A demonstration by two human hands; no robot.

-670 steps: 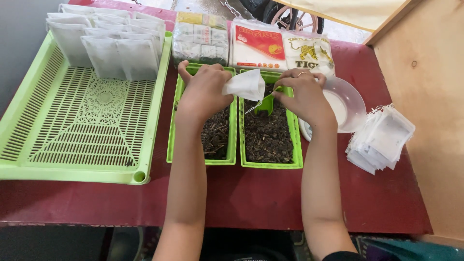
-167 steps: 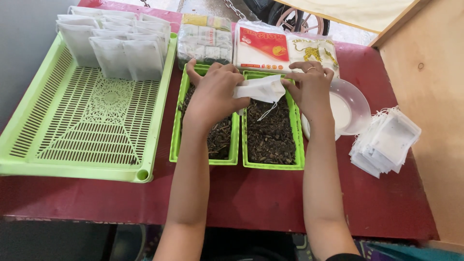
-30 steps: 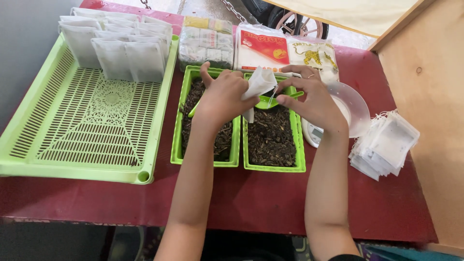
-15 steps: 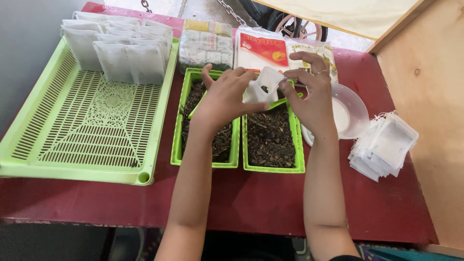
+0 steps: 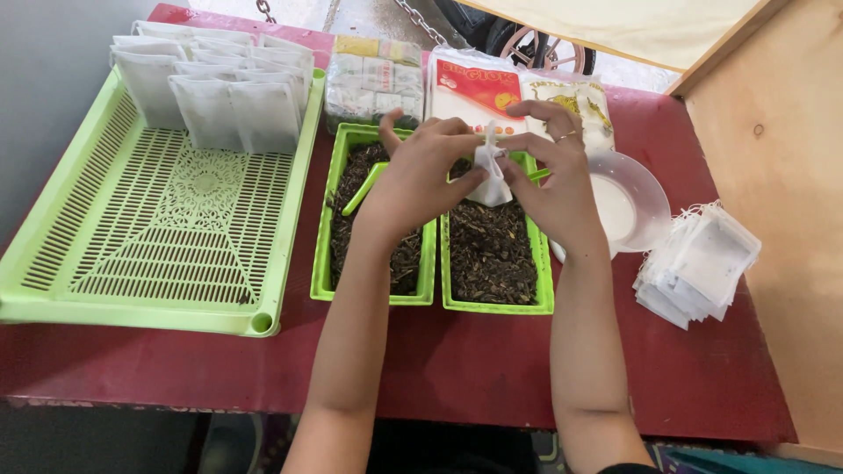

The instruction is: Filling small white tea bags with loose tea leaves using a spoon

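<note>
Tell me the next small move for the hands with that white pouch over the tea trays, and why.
Probably pull the top closed, then carry the small white pouch left to the big green tray. Both the left hand and the right hand pinch it above the right tea tray, and it looks filled; finished pouches already stand in rows at the big tray's far end.

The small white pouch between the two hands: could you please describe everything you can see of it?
The small white pouch looks like thin, filter-like fabric or paper, crumpled and bulging at its lower end. It hangs roughly upright above the right green tray of dark loose material, apart from it. The left hand and right hand pinch its upper part from both sides.
</note>
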